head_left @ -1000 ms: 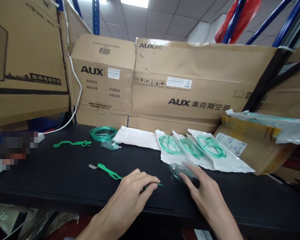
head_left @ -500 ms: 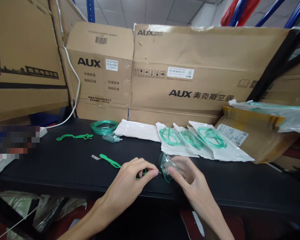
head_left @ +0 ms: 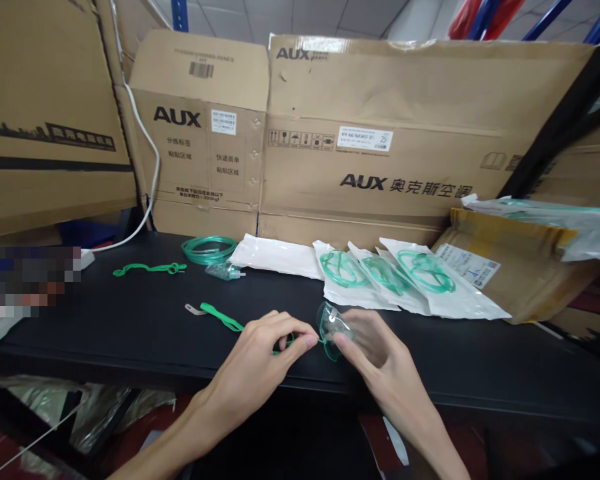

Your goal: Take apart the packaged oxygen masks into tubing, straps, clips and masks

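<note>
My right hand (head_left: 380,347) is closed around a clear oxygen mask (head_left: 336,327) with a green rim, held just above the table's front part. Pinched between thumb and fingers of my left hand (head_left: 280,340) is a thin green elastic strap (head_left: 290,339). Its tip reaches the mask's rim; whether it passes through a hole there I cannot tell. Left of this hand lie a bundle of green straps (head_left: 221,317) and a small pale metal strip (head_left: 194,309). Farther back rest another clear mask (head_left: 224,271) and a coil of green tubing (head_left: 209,249).
White pouches (head_left: 347,270) with green tubing lie along the back, beside a blank white pouch (head_left: 280,257). A brown carton (head_left: 510,267) stands at the right, with more pouches on top. Another green strap (head_left: 150,269) lies at the left. Cardboard sheets (head_left: 400,133) wall the rear.
The strap's tip in my left hand has come up to the mask's rim, the gap between them closing. Both hands keep their grips. The view has tilted slightly.
</note>
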`<action>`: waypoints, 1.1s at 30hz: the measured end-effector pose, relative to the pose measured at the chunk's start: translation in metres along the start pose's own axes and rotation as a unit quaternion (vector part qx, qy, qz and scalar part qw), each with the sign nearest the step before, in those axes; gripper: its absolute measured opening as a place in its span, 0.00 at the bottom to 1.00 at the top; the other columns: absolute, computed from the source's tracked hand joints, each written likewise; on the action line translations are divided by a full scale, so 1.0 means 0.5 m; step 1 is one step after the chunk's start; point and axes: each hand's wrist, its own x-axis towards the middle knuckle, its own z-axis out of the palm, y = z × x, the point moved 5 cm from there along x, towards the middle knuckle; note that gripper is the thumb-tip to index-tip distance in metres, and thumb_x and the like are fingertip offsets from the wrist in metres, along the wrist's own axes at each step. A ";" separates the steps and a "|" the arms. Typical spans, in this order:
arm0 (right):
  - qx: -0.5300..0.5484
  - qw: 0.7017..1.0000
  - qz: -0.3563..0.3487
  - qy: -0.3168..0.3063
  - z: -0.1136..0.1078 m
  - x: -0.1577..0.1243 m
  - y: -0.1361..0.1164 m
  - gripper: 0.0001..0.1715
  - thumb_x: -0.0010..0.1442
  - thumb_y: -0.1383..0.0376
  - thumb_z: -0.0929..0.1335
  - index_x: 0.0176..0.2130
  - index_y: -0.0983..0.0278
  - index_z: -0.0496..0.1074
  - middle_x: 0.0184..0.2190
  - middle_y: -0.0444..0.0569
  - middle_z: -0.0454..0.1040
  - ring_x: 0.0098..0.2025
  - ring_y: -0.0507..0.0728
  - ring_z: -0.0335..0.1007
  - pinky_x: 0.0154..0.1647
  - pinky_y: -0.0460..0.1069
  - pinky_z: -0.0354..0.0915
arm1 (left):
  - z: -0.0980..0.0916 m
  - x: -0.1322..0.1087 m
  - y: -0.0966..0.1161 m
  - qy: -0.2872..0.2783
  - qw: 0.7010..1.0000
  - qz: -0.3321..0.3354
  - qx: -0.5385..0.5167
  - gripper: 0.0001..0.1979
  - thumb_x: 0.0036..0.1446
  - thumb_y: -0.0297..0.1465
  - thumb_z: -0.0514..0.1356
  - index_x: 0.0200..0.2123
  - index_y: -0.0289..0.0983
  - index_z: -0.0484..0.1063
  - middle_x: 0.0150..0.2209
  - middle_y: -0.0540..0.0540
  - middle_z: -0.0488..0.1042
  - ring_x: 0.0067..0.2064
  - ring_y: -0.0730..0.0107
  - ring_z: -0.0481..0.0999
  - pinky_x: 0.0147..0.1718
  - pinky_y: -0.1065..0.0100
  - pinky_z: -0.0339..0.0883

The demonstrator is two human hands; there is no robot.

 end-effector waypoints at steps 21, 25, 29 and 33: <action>-0.038 0.994 -0.098 -0.029 0.008 -0.017 -0.004 0.19 0.65 0.61 0.73 0.55 0.52 0.74 0.59 0.49 0.74 0.61 0.61 0.72 0.60 0.56 0.72 | -0.002 0.000 0.005 -0.023 1.000 0.007 -0.015 0.06 0.66 0.32 0.65 0.42 0.46 0.84 0.34 0.55 0.82 0.36 0.69 0.72 0.38 0.70 0.64; -0.076 0.980 -0.183 0.001 0.004 -0.028 -0.019 0.16 0.67 0.67 0.72 0.51 0.50 0.79 0.60 0.48 0.72 0.64 0.63 0.69 0.64 0.60 0.68 | -0.002 0.000 0.005 -0.026 0.999 0.009 -0.020 0.06 0.66 0.32 0.65 0.41 0.46 0.85 0.33 0.55 0.82 0.36 0.69 0.71 0.38 0.70 0.64; -0.099 0.970 -0.223 0.018 0.007 -0.032 -0.033 0.14 0.65 0.70 0.73 0.46 0.51 0.81 0.58 0.48 0.73 0.59 0.62 0.73 0.59 0.56 0.71 | -0.002 0.002 0.004 -0.028 0.999 0.006 -0.024 0.06 0.67 0.31 0.65 0.41 0.45 0.84 0.34 0.55 0.83 0.36 0.69 0.71 0.38 0.70 0.63; -0.107 0.966 -0.237 0.007 0.014 -0.031 -0.040 0.13 0.65 0.72 0.72 0.42 0.53 0.82 0.57 0.49 0.74 0.54 0.62 0.77 0.51 0.54 0.75 | -0.002 0.002 0.007 -0.029 0.999 0.019 -0.019 0.06 0.67 0.31 0.65 0.41 0.44 0.84 0.34 0.56 0.82 0.37 0.69 0.71 0.38 0.70 0.63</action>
